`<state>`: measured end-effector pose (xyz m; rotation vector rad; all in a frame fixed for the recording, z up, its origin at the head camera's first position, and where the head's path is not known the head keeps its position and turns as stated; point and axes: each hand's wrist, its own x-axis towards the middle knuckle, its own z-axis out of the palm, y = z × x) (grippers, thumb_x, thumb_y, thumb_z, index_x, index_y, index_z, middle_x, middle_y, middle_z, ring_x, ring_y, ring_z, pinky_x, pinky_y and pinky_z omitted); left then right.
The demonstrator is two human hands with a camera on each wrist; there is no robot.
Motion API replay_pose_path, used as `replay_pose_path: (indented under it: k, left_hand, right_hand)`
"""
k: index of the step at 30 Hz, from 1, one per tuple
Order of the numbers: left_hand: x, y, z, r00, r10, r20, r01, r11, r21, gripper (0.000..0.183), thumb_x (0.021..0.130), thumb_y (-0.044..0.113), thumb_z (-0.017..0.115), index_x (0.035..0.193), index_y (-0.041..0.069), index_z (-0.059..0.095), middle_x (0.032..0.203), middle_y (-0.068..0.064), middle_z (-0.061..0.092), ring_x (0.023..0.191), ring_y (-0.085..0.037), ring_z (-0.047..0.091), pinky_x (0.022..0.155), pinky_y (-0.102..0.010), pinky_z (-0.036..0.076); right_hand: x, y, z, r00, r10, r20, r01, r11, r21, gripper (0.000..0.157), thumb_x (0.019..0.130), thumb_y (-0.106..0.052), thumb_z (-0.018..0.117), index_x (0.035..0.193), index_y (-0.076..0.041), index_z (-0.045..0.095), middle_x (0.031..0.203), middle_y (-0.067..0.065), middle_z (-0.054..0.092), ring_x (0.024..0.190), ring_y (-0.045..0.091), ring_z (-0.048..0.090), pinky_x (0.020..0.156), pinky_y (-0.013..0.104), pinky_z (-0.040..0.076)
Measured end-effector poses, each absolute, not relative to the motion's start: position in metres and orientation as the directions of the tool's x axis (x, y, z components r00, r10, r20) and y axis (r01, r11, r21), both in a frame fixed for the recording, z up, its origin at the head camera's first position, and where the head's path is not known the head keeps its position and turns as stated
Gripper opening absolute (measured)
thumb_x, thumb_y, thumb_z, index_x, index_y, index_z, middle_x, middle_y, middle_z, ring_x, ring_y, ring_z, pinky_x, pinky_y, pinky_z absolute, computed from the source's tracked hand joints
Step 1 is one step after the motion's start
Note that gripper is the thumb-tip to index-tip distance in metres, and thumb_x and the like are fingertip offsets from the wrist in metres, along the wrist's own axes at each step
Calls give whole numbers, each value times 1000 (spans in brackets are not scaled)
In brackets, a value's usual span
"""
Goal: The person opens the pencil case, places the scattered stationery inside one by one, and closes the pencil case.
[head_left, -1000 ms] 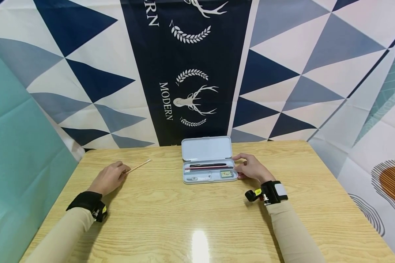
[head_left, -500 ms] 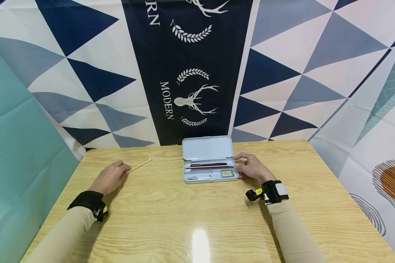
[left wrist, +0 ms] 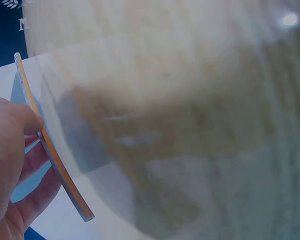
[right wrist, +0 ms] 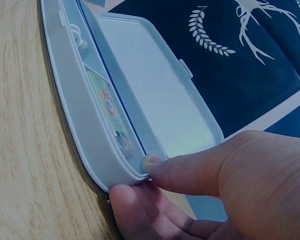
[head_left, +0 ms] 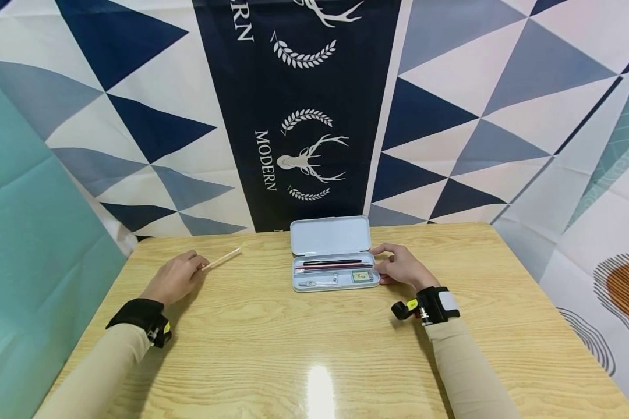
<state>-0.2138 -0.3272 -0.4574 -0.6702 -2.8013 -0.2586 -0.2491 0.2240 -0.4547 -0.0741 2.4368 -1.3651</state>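
My left hand (head_left: 175, 276) pinches one end of a narrow ruler-like strip (head_left: 222, 258) above the left part of the table. In the left wrist view, thumb and fingers hold this strip (left wrist: 65, 175), orange along one face and greyish along its side. A pale blue pencil case (head_left: 330, 235) lies at the back with its lid raised. At its right end is my right hand (head_left: 400, 269). The right wrist view has the thumb (right wrist: 185, 172) over the rim and fingers outside, gripping the case wall. Inside are a black pencil (head_left: 332, 262), a reddish one (head_left: 332, 267), a compass-like tool (head_left: 317, 283) and a yellow-green eraser (head_left: 361, 277).
The wood-grain table (head_left: 257, 337) extends in front of the case and between the hands. A patterned cloth (head_left: 304, 116) hangs right behind the table's back edge. A teal sheet (head_left: 36, 262) borders the left side.
The left hand has shifted slightly, and the strip has turned, showing a wider, paler face. The right hand and the pencil case have stayed in place.
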Motion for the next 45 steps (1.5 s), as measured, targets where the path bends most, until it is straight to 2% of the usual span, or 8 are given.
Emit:
replay_pose_path:
  k: [5, 13, 22, 28, 35, 45]
  left_hand:
    - [-215, -325, -446, -862, 423, 277, 464, 881, 97, 17, 98, -6, 77, 114, -1, 79, 96, -12, 71, 81, -24, 68, 73, -44, 60]
    - [-226, -324, -431, -835, 460, 301, 500, 864, 66, 19, 96, -10, 74, 113, -3, 78, 98, -16, 73, 85, -32, 73, 75, -48, 63]
    - [-228, -327, -412, -830, 474, 294, 504, 863, 30, 18, 97, -10, 74, 112, -3, 79, 97, -15, 71, 82, -29, 71, 71, -44, 61]
    - [-229, -323, -409, -838, 475, 271, 499, 866, 26, 18, 99, -8, 73, 115, -3, 80, 102, -17, 74, 87, -32, 73, 75, -46, 63]
    - [-232, -314, -410, -807, 522, 275, 539, 842, -17, 17, 97, -9, 75, 112, -2, 79, 101, -15, 74, 91, -33, 76, 80, -45, 66]
    - [-230, -297, -409, -800, 537, 267, 554, 833, -13, 17, 98, -7, 77, 114, -2, 80, 105, -15, 75, 93, -33, 77, 82, -44, 67]
  right_hand:
    - [-248, 225, -453, -940, -215, -266, 113, 538, -835, 49, 109, -5, 65, 158, 1, 58, 109, 19, 71, 76, 14, 66, 67, 22, 60]
    - [-246, 229, -452, -942, -192, -276, 128, 553, -823, 50, 110, -5, 65, 158, 0, 57, 103, 16, 69, 75, 14, 66, 66, 23, 60]
    - [-247, 229, -452, -942, -204, -265, 116, 545, -831, 50, 109, -5, 65, 158, 2, 57, 99, 14, 69, 74, 13, 66, 66, 22, 61]
    - [-247, 227, -450, -941, -205, -271, 122, 538, -834, 50, 109, -5, 65, 158, 2, 57, 100, 14, 68, 73, 13, 66, 65, 22, 61]
    - [-247, 224, -451, -939, -205, -276, 128, 536, -834, 51, 109, -5, 66, 158, 1, 57, 103, 16, 69, 74, 13, 66, 66, 22, 60]
    - [-245, 222, -449, -936, -205, -285, 138, 532, -836, 52, 109, -5, 66, 160, 2, 55, 104, 16, 68, 75, 13, 66, 66, 22, 59]
